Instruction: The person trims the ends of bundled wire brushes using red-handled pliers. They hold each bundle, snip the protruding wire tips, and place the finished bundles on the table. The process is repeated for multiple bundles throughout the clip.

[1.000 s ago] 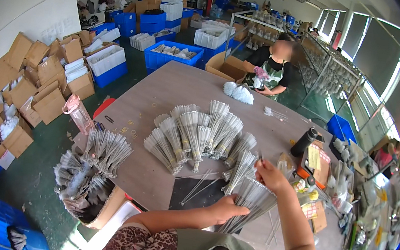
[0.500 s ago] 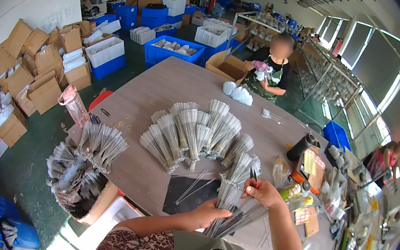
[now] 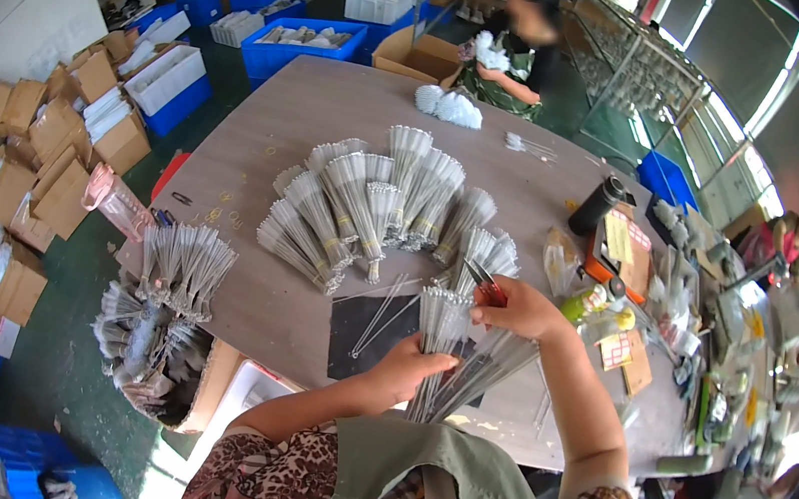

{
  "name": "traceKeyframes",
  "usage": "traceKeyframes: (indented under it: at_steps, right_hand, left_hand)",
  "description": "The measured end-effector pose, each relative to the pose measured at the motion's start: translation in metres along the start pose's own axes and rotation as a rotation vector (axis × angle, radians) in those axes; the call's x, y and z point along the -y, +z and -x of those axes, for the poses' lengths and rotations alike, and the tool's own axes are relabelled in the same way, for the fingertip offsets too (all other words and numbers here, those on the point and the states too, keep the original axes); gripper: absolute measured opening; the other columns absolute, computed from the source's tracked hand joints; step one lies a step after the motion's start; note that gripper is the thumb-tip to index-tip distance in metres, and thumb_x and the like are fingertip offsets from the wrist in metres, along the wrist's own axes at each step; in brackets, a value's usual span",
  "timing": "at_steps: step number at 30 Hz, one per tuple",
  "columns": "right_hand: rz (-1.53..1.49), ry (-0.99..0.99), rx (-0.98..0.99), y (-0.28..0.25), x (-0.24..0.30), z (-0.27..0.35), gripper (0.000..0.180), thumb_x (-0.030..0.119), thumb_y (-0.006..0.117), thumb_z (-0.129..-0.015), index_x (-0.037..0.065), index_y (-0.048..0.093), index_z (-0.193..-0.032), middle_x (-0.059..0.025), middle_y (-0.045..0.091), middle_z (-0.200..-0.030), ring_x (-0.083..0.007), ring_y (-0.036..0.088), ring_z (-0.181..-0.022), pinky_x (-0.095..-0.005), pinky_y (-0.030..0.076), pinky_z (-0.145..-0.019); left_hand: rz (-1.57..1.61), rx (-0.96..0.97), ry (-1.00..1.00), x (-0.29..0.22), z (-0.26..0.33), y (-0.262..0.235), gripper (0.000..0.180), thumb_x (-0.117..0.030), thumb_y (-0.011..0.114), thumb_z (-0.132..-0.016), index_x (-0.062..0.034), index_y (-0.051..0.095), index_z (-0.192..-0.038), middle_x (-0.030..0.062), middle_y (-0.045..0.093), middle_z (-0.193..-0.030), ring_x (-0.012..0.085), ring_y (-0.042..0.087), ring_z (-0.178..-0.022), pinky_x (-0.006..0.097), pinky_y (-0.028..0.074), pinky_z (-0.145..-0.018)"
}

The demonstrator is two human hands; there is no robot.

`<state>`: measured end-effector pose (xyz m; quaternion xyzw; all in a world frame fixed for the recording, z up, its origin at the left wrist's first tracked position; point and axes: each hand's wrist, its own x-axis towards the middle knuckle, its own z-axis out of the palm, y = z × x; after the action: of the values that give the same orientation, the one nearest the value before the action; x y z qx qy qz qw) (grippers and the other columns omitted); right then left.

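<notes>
My left hand (image 3: 401, 371) grips a bundle of thin grey wire stems with pale tips (image 3: 447, 352), held fanned and upright over a black mat (image 3: 364, 331). My right hand (image 3: 523, 309) holds red-handled scissors (image 3: 483, 283) right above the bundle's tips. A few loose stems (image 3: 381, 310) lie on the mat. Just beyond, several finished bundles (image 3: 364, 210) are spread in a fan on the brown table (image 3: 338, 100).
More bundles fill a box (image 3: 158, 319) at the table's left edge. A black bottle (image 3: 595, 205), cards and small clutter crowd the right side. A person (image 3: 517, 43) works at the far end. Cardboard boxes (image 3: 39, 152) and blue crates (image 3: 295, 44) cover the floor.
My hands have drawn closer, the bundle now held more upright. My right hand with the scissors moved left onto the bundle's tips.
</notes>
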<state>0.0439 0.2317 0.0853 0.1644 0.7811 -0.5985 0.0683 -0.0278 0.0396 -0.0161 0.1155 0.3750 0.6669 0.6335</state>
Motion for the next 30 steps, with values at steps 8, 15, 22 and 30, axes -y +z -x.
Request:
traceKeyframes:
  at_steps: [8, 15, 22, 30]
  right_hand:
    - [0.238, -0.125, 0.007, -0.01, -0.022, -0.011, 0.037, 0.034, 0.071, -0.074, 0.005, 0.054, -0.087, -0.0026, 0.056, -0.074, -0.0116, 0.052, -0.069, -0.03, 0.043, -0.063]
    - [0.032, -0.218, 0.012, -0.009, -0.044, -0.017, 0.039, 0.034, 0.074, -0.07, 0.004, 0.056, -0.085, -0.004, 0.059, -0.075, -0.0135, 0.056, -0.069, -0.0299, 0.044, -0.063]
    - [-0.003, -0.364, 0.063, -0.009, -0.052, -0.02, 0.041, 0.032, 0.077, -0.068, 0.003, 0.056, -0.087, -0.004, 0.061, -0.073, -0.014, 0.057, -0.07, -0.0292, 0.044, -0.067]
    - [-0.154, -0.403, 0.077, -0.009, -0.071, -0.019, 0.039, 0.03, 0.079, -0.067, 0.004, 0.055, -0.084, -0.0032, 0.061, -0.073, -0.0129, 0.057, -0.072, -0.0285, 0.044, -0.067]
  left_hand:
    - [-0.072, -0.067, -0.053, -0.019, 0.011, 0.032, 0.021, -0.008, 0.055, -0.082, -0.0002, 0.054, -0.101, 0.0071, 0.06, -0.087, 0.0167, 0.061, -0.077, 0.032, 0.051, -0.068]
    - [-0.117, -0.143, -0.012, -0.008, 0.003, 0.027, 0.026, -0.002, 0.053, -0.079, 0.0027, 0.05, -0.104, 0.0093, 0.056, -0.095, 0.0192, 0.057, -0.084, 0.034, 0.049, -0.076]
    - [-0.069, 0.133, -0.114, -0.006, -0.015, -0.026, 0.033, -0.021, 0.064, -0.079, -0.0092, 0.05, -0.106, 0.0014, 0.054, -0.09, 0.0152, 0.052, -0.082, 0.033, 0.046, -0.078]
    - [-0.101, 0.254, -0.289, -0.01, -0.024, -0.025, 0.038, -0.031, 0.065, -0.079, -0.0137, 0.05, -0.109, -0.0064, 0.051, -0.086, 0.0083, 0.046, -0.08, 0.031, 0.042, -0.077]
